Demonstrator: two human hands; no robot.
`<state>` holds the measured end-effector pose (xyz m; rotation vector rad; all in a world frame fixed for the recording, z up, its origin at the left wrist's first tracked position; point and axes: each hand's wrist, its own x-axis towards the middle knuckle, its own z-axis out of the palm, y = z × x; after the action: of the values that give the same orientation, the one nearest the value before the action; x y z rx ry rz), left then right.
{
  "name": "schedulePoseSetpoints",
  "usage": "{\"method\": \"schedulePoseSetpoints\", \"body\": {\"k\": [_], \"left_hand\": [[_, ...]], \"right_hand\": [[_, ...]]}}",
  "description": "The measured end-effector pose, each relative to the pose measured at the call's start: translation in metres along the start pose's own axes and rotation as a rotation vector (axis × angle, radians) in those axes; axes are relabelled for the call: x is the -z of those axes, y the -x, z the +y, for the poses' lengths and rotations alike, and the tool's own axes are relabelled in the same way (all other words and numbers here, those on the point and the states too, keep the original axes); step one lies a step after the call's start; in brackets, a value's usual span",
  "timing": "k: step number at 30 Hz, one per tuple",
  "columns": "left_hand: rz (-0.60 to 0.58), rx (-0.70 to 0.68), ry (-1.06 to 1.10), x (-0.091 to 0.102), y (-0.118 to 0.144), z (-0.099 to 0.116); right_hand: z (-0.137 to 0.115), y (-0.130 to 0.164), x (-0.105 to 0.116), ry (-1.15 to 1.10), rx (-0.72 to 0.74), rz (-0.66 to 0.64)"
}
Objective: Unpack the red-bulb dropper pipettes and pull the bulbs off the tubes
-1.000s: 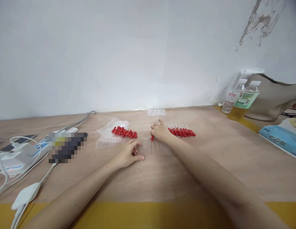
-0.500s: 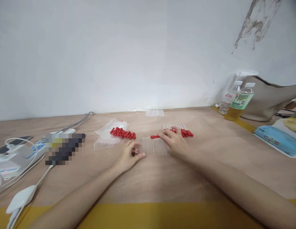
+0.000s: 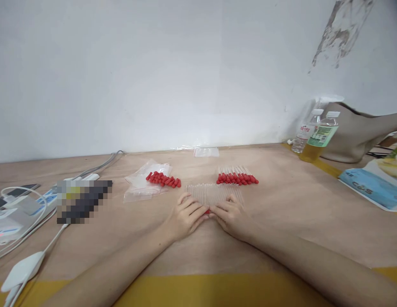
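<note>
My left hand (image 3: 187,216) and my right hand (image 3: 229,216) meet at the near edge of a row of thin clear glass tubes (image 3: 211,192). Between their fingertips a small red rubber dropper bulb (image 3: 207,211) shows, pinched from both sides and partly covered by the fingers. Whether a tube end is inside it is hidden. Beyond my right hand lie several tubes tipped with red bulbs (image 3: 237,179), side by side. A heap of loose red bulbs (image 3: 162,179) rests on clear plastic bags (image 3: 137,187) beyond my left hand.
On the left are a power strip (image 3: 49,198), white cables, a charger (image 3: 24,270) and a pixelated dark object (image 3: 85,202). Two bottles (image 3: 318,138), a grey bag (image 3: 348,136) and a blue packet (image 3: 365,183) stand on the right. Another plastic bag (image 3: 206,152) lies by the wall.
My right hand has come back toward me from the capped tubes, bringing a red bulb to the near edge of the row. My left hand has moved right and closed beside it.
</note>
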<state>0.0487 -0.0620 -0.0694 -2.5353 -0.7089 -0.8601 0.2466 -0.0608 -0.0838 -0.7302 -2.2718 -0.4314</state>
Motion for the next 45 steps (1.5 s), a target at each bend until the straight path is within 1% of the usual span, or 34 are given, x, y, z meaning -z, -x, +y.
{"method": "schedulePoseSetpoints", "body": {"k": [4, 6, 11, 15, 18, 23, 25, 27, 30, 32, 35, 37, 39, 41, 43, 45], "left_hand": [[-0.085, 0.036, -0.074, 0.001, 0.0, 0.001], [-0.14, 0.06, -0.069, 0.002, -0.001, 0.002], [-0.244, 0.136, 0.092, 0.005, -0.004, 0.004], [-0.301, 0.191, 0.214, 0.008, -0.003, 0.004], [-0.318, 0.202, 0.255, 0.01, -0.003, 0.004], [-0.314, 0.195, 0.278, 0.01, -0.001, 0.003], [-0.304, 0.215, 0.27, 0.01, 0.003, -0.001], [-0.274, 0.291, 0.247, 0.012, 0.008, -0.006], [-0.171, 0.438, 0.232, 0.018, 0.01, -0.017], [-0.082, 0.503, 0.229, 0.024, 0.006, -0.028], [0.051, 0.578, 0.138, 0.034, -0.001, -0.053], [0.1, 0.63, 0.041, 0.041, -0.005, -0.075], [0.068, 0.681, -0.029, 0.047, -0.007, -0.097], [-0.001, 0.738, -0.058, 0.05, -0.009, -0.116], [-0.043, 0.8, -0.049, 0.05, -0.012, -0.129], [-0.046, 0.854, -0.033, 0.047, -0.015, -0.136]], "right_hand": [[-0.002, 0.001, 0.0, -0.03, -0.007, -0.075], [-0.001, 0.001, 0.0, -0.034, 0.007, -0.082], [0.002, -0.001, 0.001, 0.005, 0.12, -0.005], [0.004, 0.001, 0.004, 0.068, 0.208, -0.007], [0.004, 0.003, 0.007, 0.093, 0.248, -0.007], [0.005, 0.006, 0.014, 0.089, 0.277, 0.013], [0.011, 0.009, 0.017, 0.071, 0.264, 0.024], [0.019, 0.012, 0.019, 0.06, 0.189, 0.039], [0.03, 0.015, 0.019, 0.085, 0.016, 0.053], [0.033, 0.015, 0.017, 0.092, -0.061, 0.025], [0.029, 0.01, 0.013, 0.029, -0.166, -0.045], [0.024, 0.002, 0.012, -0.041, -0.236, -0.076], [0.018, -0.01, 0.009, -0.111, -0.273, -0.111], [0.01, -0.028, 0.005, -0.16, -0.289, -0.156], [0.002, -0.049, -0.003, -0.15, -0.303, -0.172], [-0.006, -0.069, -0.015, -0.104, -0.277, -0.178]]}}
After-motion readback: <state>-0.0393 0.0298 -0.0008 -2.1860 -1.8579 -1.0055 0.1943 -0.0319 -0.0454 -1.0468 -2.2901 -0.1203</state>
